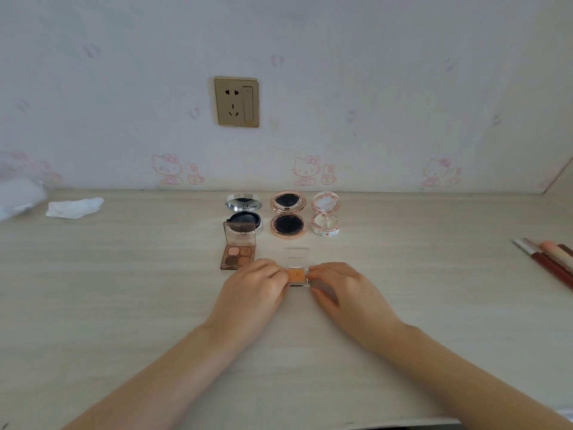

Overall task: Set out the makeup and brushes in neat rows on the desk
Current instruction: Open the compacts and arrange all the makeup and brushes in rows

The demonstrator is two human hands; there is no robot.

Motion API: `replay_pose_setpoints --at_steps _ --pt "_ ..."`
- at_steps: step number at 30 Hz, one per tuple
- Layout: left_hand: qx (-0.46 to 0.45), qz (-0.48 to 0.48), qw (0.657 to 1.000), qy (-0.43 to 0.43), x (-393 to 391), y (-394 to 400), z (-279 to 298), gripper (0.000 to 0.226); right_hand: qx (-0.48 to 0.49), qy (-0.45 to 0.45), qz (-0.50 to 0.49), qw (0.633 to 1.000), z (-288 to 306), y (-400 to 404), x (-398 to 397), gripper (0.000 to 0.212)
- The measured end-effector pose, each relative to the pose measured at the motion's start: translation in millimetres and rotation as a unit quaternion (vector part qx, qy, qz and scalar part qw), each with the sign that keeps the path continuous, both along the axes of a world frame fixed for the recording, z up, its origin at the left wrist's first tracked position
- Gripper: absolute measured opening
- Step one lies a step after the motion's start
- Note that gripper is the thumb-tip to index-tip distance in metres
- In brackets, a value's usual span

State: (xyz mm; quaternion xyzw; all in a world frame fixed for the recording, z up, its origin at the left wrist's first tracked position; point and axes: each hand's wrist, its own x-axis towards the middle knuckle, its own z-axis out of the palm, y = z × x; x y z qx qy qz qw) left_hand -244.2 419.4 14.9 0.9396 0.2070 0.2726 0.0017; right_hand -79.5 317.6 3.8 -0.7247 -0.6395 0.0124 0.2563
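- Orange powder shows in the small clear single-shadow case (298, 276), open with its lid up, on the pale wood-grain desk (124, 290); only the head view is given, and the case sits just below its centre.
- Left hand (252, 293) pinches the case's left edge with its fingertips; right hand (347, 290) pinches the right edge, so both hands grip it between them.
- At twelve o'clock from the case runs a back row of three open round compacts: silver compact (244, 214), rose-gold compact (287, 217), white compact (325, 217).
- At ten o'clock, just beside the left hand, lies the brown eyeshadow quad (238, 248), starting a second row; its raised lid overlaps the silver compact's base.
- At three o'clock, well apart at the desk's edge, lie the brushes and pencils (548, 257), not yet sorted.
- At ten o'clock far off lies a crumpled tissue (74, 207).
- Judgement: the case should go directly under the rose-gold compact, its near edge level with the quad's and its sides square; slide it flat with even pressure from both hands so the lid does not tip.
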Motion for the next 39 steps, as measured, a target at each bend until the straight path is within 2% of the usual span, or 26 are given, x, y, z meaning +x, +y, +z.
replay_pose_setpoints --at_steps 5,14,29,33,39 --pt "0.017 0.023 0.999 0.017 8.3 15.7 0.6 0.011 -0.012 -0.005 -0.003 1.0 -1.2 16.1 3.8 0.033" --pt "0.046 0.038 0.998 -0.003 16.3 30.6 -12.0 0.023 -0.01 -0.038 -0.006 0.999 -3.7 28.1 5.1 0.034" --pt "0.042 0.05 0.998 -0.025 16.4 32.6 -14.2 0.014 0.005 -0.044 0.0 0.999 -5.9 28.6 5.4 0.036" --pt "0.045 0.046 0.998 -0.02 14.3 28.3 -9.2 0.021 0.006 -0.039 0.004 0.999 -2.2 24.7 7.2 0.042" --pt "0.044 0.001 0.999 -0.016 28.4 5.2 0.1 0.03 0.004 -0.112 0.007 0.994 3.7 -0.1 28.6 0.046"
